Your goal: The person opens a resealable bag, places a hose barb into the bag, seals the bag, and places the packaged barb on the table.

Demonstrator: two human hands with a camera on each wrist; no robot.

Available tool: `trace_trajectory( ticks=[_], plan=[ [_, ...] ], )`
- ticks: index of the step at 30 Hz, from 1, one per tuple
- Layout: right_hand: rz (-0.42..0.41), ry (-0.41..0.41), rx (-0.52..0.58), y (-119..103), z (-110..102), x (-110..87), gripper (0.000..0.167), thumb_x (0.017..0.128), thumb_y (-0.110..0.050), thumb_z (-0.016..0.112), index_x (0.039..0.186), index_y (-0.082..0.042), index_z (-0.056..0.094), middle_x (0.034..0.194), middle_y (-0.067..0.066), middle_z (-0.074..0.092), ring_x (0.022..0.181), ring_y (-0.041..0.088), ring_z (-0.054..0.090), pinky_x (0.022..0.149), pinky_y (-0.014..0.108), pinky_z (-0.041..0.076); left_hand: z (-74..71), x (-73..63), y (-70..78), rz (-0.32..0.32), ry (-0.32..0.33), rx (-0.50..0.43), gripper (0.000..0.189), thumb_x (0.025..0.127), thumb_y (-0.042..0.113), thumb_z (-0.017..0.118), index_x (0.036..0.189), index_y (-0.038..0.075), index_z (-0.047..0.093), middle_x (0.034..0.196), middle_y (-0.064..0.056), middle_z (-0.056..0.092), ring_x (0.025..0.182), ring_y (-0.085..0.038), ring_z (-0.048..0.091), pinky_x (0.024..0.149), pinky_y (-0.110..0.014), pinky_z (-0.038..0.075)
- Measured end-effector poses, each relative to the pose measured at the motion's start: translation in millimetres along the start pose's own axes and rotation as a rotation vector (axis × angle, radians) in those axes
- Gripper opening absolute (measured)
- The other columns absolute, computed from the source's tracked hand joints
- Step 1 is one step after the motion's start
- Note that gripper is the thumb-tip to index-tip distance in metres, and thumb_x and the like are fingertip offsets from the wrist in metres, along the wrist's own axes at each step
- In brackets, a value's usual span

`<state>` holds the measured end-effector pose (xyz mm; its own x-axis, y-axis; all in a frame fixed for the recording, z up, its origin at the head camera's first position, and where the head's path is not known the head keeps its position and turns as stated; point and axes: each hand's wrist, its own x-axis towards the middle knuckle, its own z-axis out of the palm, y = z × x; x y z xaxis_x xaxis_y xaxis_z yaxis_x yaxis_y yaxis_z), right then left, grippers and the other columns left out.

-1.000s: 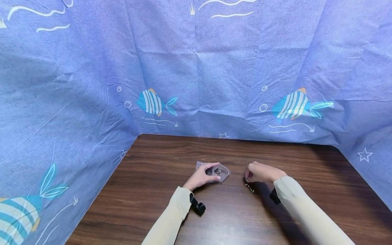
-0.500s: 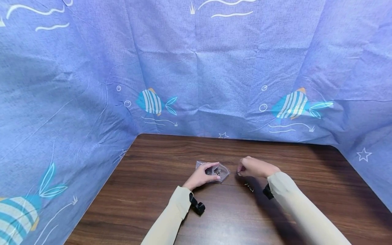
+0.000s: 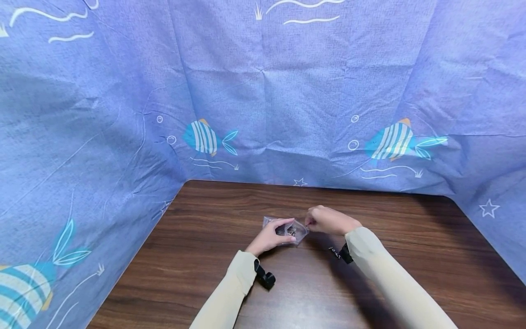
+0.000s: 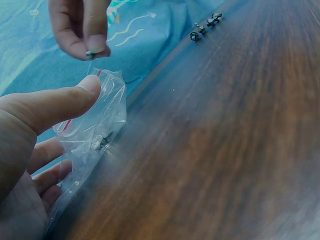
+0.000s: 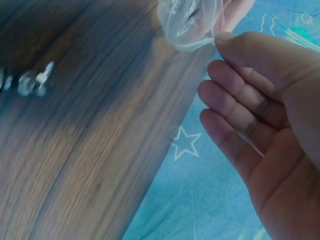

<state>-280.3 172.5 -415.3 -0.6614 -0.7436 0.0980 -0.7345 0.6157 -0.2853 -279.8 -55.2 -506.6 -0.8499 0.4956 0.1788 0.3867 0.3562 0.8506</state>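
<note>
My left hand (image 3: 268, 236) holds a clear zip-lock bag (image 3: 302, 232) on the table, thumb and fingers spreading its mouth. Inside it lie some small metal pieces (image 4: 103, 142), seen through the plastic in the left wrist view. Thumb and fingertips of my right hand (image 3: 328, 220) pinch a small metal screw-like piece (image 4: 90, 53) right at the bag's mouth. A short row of similar metal screw-like pieces (image 3: 334, 252) lies on the table, just left of my right wrist.
The dark wood-grain table (image 3: 197, 256) extends around both hands. A blue cloth with fish prints (image 3: 263, 100) hangs behind its far edge and along the sides. Black wrist cameras (image 3: 265, 278) sit below each cuff.
My right hand has moved left, away from the row of pieces, up to the bag's mouth with a piece pinched in its fingertips. The left hand and bag have stayed in place.
</note>
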Motion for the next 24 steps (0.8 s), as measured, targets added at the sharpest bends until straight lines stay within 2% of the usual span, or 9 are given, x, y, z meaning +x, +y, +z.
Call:
trace_trajectory(
  ticks=[5, 10, 15, 22, 24],
  plan=[
    [-0.008, 0.011, -0.006, -3.8, 2.9, 9.6, 0.011, 0.084, -0.004, 0.067, 0.075, -0.01, 0.067, 0.071, -0.009, 0.054, 0.063, -0.001, 0.043, 0.059, 0.017, 0.045, -1.7, -0.2, -1.9, 0.048, -0.003, 0.031, 0.06, 0.084, 0.035, 0.074, 0.136, 0.013, 0.055, 0.135, -0.009, 0.059, 0.123, -0.021, 0.053, 0.105, -0.036, 0.04],
    [0.004, 0.024, -0.004, -8.2, 5.2, 17.1, 0.016, 0.086, -0.008, 0.068, 0.072, -0.013, 0.062, 0.069, -0.009, 0.051, 0.061, -0.001, 0.041, 0.056, 0.017, 0.041, -1.8, 0.7, -0.6, -0.006, -0.018, -0.013, 0.06, 0.082, 0.031, 0.076, 0.136, 0.015, 0.056, 0.137, -0.006, 0.057, 0.128, -0.022, 0.05, 0.109, -0.04, 0.037],
    [-0.012, 0.034, -0.005, -10.0, 7.5, 21.4, 0.015, 0.085, -0.008, 0.068, 0.072, -0.012, 0.062, 0.069, -0.008, 0.052, 0.06, -0.001, 0.042, 0.056, 0.017, 0.042, -0.6, 0.6, 3.3, -0.031, -0.015, -0.009, 0.058, 0.084, 0.023, 0.076, 0.137, 0.014, 0.054, 0.138, -0.007, 0.056, 0.129, -0.024, 0.049, 0.11, -0.043, 0.035],
    [-0.023, 0.038, -0.01, -8.8, 12.8, 23.5, 0.006, 0.086, -0.009, 0.068, 0.08, -0.005, 0.069, 0.075, -0.005, 0.06, 0.065, 0.001, 0.05, 0.062, 0.018, 0.048, -9.3, -9.4, 35.3, -0.02, -0.023, -0.028, 0.054, 0.084, 0.012, 0.074, 0.133, 0.001, 0.055, 0.134, -0.017, 0.058, 0.125, -0.03, 0.052, 0.107, -0.044, 0.038],
    [-0.024, 0.039, -0.007, -8.9, 13.8, 23.2, 0.006, 0.085, -0.009, 0.07, 0.082, -0.004, 0.07, 0.076, -0.004, 0.062, 0.067, 0.002, 0.053, 0.064, 0.02, 0.049, -10.8, -11.3, 40.4, -0.014, -0.02, -0.031, 0.053, 0.083, 0.011, 0.074, 0.132, 0.0, 0.056, 0.133, -0.017, 0.058, 0.124, -0.03, 0.053, 0.106, -0.042, 0.039]
  ],
)
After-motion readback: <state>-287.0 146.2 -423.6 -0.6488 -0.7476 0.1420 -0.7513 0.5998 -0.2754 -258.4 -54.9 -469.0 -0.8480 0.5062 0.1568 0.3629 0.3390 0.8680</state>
